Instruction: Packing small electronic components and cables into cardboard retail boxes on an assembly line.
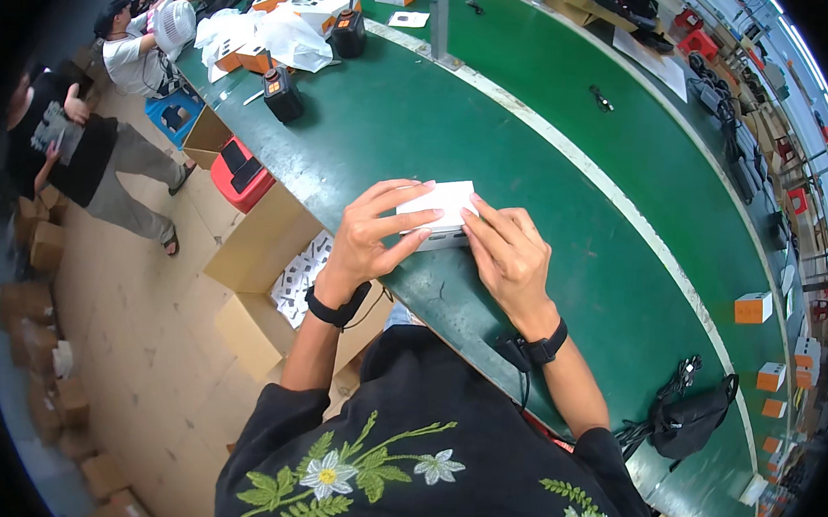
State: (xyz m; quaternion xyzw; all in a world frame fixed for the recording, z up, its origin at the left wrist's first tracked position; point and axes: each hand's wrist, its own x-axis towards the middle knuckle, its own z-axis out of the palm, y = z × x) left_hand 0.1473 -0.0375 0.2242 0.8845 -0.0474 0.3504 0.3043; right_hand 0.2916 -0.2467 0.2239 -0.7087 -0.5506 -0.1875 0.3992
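Note:
A small white box [448, 200] rests at the near edge of the green table, between my two hands. My left hand [370, 232] grips its left side, with fingers reaching across the top and the thumb along the near side. On the right, my right hand [509, 255] presses its fingertips against the box's edge and side. Dark marks show on the box's near face. Both wrists wear black bands. What lies under the box and inside it is hidden.
Left of the table stands an open carton [277, 250] with white pieces inside, near a red stool [240, 186]. Two black devices [282, 96] and white plastic bags [295, 41] sit farther along. A black pouch [693, 418] with cables lies right. A metal post [438, 18] rises beyond. A person [89, 144] stands left.

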